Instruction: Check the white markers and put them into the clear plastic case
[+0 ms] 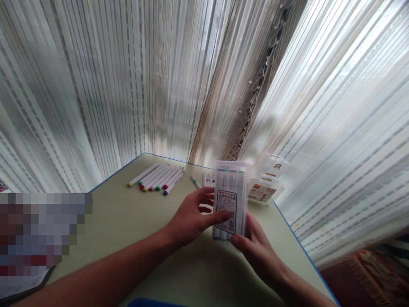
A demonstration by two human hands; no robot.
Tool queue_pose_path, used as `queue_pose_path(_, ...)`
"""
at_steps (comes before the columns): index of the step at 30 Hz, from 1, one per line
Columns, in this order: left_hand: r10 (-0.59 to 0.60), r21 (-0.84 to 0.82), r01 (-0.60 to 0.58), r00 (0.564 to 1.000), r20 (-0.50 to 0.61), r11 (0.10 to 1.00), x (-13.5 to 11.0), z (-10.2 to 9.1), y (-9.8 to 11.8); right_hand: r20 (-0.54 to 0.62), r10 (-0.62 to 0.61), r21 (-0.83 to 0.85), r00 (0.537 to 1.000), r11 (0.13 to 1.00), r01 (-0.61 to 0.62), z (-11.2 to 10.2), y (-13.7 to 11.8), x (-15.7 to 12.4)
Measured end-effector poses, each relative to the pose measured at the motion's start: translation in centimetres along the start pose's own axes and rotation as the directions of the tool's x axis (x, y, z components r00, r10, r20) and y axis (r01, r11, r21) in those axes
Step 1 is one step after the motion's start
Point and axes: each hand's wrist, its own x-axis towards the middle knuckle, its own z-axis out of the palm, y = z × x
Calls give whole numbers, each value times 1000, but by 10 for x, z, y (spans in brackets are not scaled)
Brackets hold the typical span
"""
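Observation:
A clear plastic marker case (226,183) stands upright in front of me, with white markers inside and a printed label facing me. My left hand (194,211) grips it from the left, thumb across the label. From the lower right, my right hand (252,236) wraps round the case, its thumb on the front and its other fingers hidden behind. Several loose white markers (159,177) with coloured ends lie in a group to the left. Behind the case, a green-banded marker (195,182) and a few others are partly covered by it.
A light green table (128,230) with a blue edge carries everything. At its right back edge stand clear packages with printed cards (263,192). Striped curtains (159,85) hang behind. A pixelated area covers the left side, and a blue object (153,303) shows at the bottom edge.

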Motion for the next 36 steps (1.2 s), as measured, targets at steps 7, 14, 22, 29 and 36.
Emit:
queue_pose_path(7, -48, -149, 71, 988, 148, 986, -3, 0, 7, 67, 100, 224, 993, 968, -112, 0, -1, -4)
queue_pose_path(14, -17, -278, 60, 988, 154, 959, -3, 1, 9, 75, 112, 288, 991, 949, -129, 2, -5, -2)
queue_pose_path(22, 0, -273, 41, 989, 148, 961, -3, -1, 10, 47, 79, 249, 996, 964, -89, -1, -1, -1)
queue_pose_path(29, 18, -299, 24, 990, 137, 954, -1, -1, 8, -53, -85, -155, 995, 985, 76, 0, -5, 0)
queue_pose_path(36, 2, -266, 13, 998, 58, 964, 0, -3, 5, -116, -267, -462, 957, 867, 186, 2, -4, 4)
